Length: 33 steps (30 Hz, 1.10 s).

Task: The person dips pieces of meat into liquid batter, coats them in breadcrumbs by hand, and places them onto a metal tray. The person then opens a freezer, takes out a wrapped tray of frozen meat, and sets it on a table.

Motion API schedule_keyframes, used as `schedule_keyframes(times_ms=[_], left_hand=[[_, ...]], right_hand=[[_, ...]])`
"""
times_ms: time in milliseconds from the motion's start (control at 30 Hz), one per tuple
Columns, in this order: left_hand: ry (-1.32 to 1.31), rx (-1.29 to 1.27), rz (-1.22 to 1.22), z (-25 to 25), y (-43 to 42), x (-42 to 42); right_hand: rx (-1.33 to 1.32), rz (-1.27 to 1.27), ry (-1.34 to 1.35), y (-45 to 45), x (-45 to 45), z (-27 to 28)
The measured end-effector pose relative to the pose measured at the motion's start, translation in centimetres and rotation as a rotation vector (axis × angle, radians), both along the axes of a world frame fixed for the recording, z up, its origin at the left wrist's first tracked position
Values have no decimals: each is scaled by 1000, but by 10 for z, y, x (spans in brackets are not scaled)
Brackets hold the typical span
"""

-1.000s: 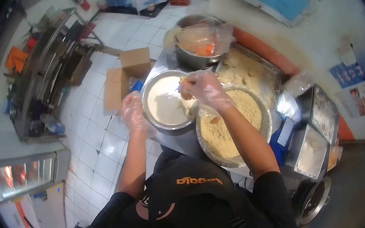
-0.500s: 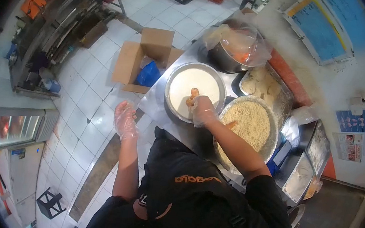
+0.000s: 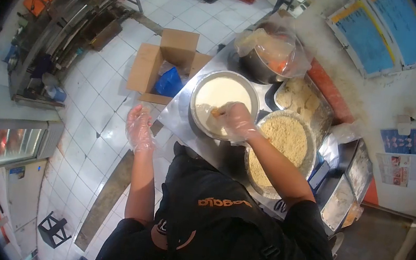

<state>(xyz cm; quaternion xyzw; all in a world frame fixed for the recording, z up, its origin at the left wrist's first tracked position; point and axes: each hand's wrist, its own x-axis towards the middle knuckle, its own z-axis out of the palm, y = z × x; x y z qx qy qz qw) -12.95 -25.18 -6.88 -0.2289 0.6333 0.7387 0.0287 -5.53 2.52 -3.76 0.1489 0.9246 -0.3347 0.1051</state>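
My right hand (image 3: pixel 238 121), in a clear plastic glove, is over a metal bowl (image 3: pixel 257 105) of creamy white batter (image 3: pixel 222 91). Its fingers are closed on an orange-brown chicken piece (image 3: pixel 216 112), mostly hidden by the hand, at the batter's surface. Right of it, partly under my forearm, stands a wide metal basin (image 3: pixel 313 160) full of pale coarse crumbs (image 3: pixel 285 133). My left hand (image 3: pixel 140 127), also gloved, is held up over the floor left of the table, fingers loosely bent and apart, with nothing visible in it.
Behind the batter stands a deep pot (image 3: pixel 257 69) with orange contents under clear plastic. A tray (image 3: pixel 323 110) of pale crumbly stuff is beside it. An open cardboard box (image 3: pixel 143 66) with a blue bag sits left of the steel table (image 3: pixel 179 114). A black stool (image 3: pixel 54 229) stands lower left.
My right hand has moved slightly right and lowered the chicken piece into the batter, so less of it shows. My left hand has shifted slightly up and left.
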Motion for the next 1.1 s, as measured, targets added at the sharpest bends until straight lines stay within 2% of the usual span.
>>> schedule_keyframes(times_ms=[67,167,267,367,467,667,767,867,967,1100], left_hand=[[8,4,-3,-4,1,-1],[21,16,-16,-10,2,-2],[0,29,-26,-10,5,-3],[-12,40,-25,-5,10,-5],[-22,38,-15,-2,10,-6],[-25,-11,-30,-3,15,-9],[-17,-20,-53,-8,16,-10],[-7,-19,-60,-8,19,-8],[4,0,-72,-11,24,-9],[-2,-1,-99,-1,33,-9]], right_hand=[[6,51,147,11,-1,16],[40,-60,41,29,-7,26],[196,-134,-19,59,-18,-30],[264,-260,-100,59,-26,-38],[192,-369,-34,69,-25,-64],[270,-276,81,86,-28,-114],[338,-205,42,81,-30,-87],[250,-191,31,78,-32,-54],[-78,-251,119,66,-24,0],[-216,-220,269,58,-15,58]])
